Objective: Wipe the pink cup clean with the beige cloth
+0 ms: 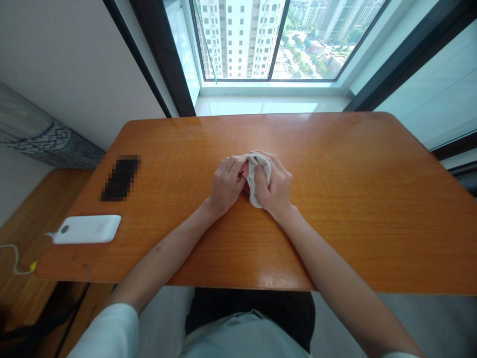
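Observation:
Both my hands meet at the middle of an orange wooden table (335, 199). My right hand (276, 186) is wrapped around a small bundle of white cloth (255, 166), thumb pressed on it. My left hand (225, 181) grips the same bundle from the left, where a bit of pink or red shows between the fingers. What the pink part is cannot be made out. The cloth's lower end pokes out under my right hand, resting on the table.
A white power bank (87, 229) with a cable lies near the table's front left corner. A dark blurred object (121, 177) sits behind it. A large window (268, 40) lies beyond the far edge, a wooden bench (22, 248) to the left.

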Tool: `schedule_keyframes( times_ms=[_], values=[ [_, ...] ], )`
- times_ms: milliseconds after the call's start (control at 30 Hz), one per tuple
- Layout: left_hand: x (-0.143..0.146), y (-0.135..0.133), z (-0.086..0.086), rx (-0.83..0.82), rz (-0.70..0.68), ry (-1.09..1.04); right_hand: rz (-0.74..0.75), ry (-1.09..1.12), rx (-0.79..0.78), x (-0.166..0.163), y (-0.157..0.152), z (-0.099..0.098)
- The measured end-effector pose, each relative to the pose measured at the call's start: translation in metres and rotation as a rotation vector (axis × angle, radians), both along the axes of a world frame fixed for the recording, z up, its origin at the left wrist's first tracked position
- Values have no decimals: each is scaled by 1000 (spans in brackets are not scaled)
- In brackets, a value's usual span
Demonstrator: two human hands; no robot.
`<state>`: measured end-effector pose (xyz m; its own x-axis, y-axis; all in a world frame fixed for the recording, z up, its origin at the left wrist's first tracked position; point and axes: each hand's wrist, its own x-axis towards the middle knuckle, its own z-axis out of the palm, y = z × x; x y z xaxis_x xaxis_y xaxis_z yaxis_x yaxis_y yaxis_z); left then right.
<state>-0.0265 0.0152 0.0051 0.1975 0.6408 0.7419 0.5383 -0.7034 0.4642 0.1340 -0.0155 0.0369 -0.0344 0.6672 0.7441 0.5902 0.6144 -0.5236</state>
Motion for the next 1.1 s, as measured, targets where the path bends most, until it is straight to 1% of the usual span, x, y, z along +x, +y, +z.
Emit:
schedule_keyframes(
  times_ms=[67,167,267,333,367,400,533,633,733,800,900,1000,1100],
  values=[
    [-2,2,1,-54,-2,16,-10,-15,2,-1,0,0],
    [-2,8,2,-191,-15,-100,-13,-57,16,-3,0,0],
    [1,13,0,-383,-22,-200,-13,-94,37,-3,0,-2],
    [1,17,-4,-497,-15,-190,-14,-107,42,-3,-1,-2],
    [1,19,-5,-508,-5,-163,-12,-110,39,-2,-1,-2],
    [1,20,-7,-482,10,-131,-10,-110,33,-2,-1,-3],
    [0,18,-9,-194,53,-97,-8,-92,-4,0,0,-2],
    [-3,11,-5,-15,19,-48,-16,-56,-25,1,0,-1],
    [-7,9,-1,47,-15,46,-28,-40,-43,2,1,0],
    [-9,11,1,20,-9,29,-29,-56,-49,1,1,1],
    [-8,15,2,-71,3,-86,-24,-94,-38,0,2,1],
    [-3,16,3,-221,-16,-191,-17,-119,-8,-1,1,-1],
    [0,18,4,-407,-43,-239,-13,-138,3,0,1,-2]
  ],
)
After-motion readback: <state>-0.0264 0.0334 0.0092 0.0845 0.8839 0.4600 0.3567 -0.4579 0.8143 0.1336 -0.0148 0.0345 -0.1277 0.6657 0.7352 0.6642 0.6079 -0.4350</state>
